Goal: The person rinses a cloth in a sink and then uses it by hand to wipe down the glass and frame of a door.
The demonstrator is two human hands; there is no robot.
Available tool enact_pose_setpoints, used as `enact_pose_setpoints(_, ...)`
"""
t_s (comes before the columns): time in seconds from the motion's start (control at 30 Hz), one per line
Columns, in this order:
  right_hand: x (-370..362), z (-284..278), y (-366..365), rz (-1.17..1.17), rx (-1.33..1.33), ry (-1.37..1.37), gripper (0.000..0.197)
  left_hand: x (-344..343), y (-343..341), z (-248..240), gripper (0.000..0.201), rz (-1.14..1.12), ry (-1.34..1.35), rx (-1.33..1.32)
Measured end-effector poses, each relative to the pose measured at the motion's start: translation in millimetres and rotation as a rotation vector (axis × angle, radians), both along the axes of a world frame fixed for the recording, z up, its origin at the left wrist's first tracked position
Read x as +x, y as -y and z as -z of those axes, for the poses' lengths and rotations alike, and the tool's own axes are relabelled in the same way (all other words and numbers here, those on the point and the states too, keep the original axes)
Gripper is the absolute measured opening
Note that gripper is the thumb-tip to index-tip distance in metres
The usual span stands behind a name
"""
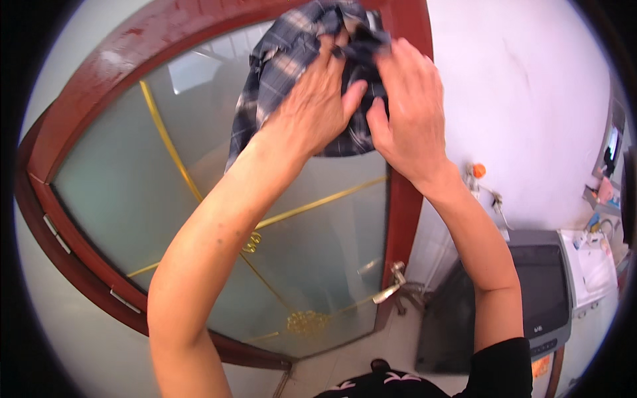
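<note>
A dark blue plaid cloth (pixel 279 66) with pale checks is bunched up high before the upper part of a frosted glass door. My left hand (pixel 318 99) reaches up against it, fingers curled into the folds and thumb pointing right. Close beside it, my right hand (pixel 415 106) pinches the cloth's right side, its fingertips partly smeared by motion and hidden in the fabric. Whether the cloth is a garment or a plain piece of fabric, I cannot make out.
Behind the cloth stands the door, its glass (pixel 318 245) crossed by gold strips inside a red-brown frame (pixel 408 199). A metal lever handle (pixel 390 288) juts out at its lower right. Further right are a dark grey washing machine (pixel 541 278) and a white washbasin (pixel 590 265).
</note>
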State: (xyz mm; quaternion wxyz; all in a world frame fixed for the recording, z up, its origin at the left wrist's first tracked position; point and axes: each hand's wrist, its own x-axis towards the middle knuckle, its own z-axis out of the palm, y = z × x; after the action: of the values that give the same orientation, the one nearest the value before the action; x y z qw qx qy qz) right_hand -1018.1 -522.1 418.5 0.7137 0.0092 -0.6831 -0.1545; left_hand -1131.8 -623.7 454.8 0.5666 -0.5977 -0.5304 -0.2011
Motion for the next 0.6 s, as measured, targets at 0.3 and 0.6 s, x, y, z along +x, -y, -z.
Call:
enact_pose_setpoints(0.3, -12, 104, -4, -0.199, -0.120, 0.182, 0.048, 4, -46, 133, 0.052, 0.082, 0.151, -0.386)
enact_pose_setpoints(0.6, -27, 248, 36, -0.292, -0.303, 0.245, 0.057, 15, 36, 212, 0.053, -0.333, -0.208, -0.209)
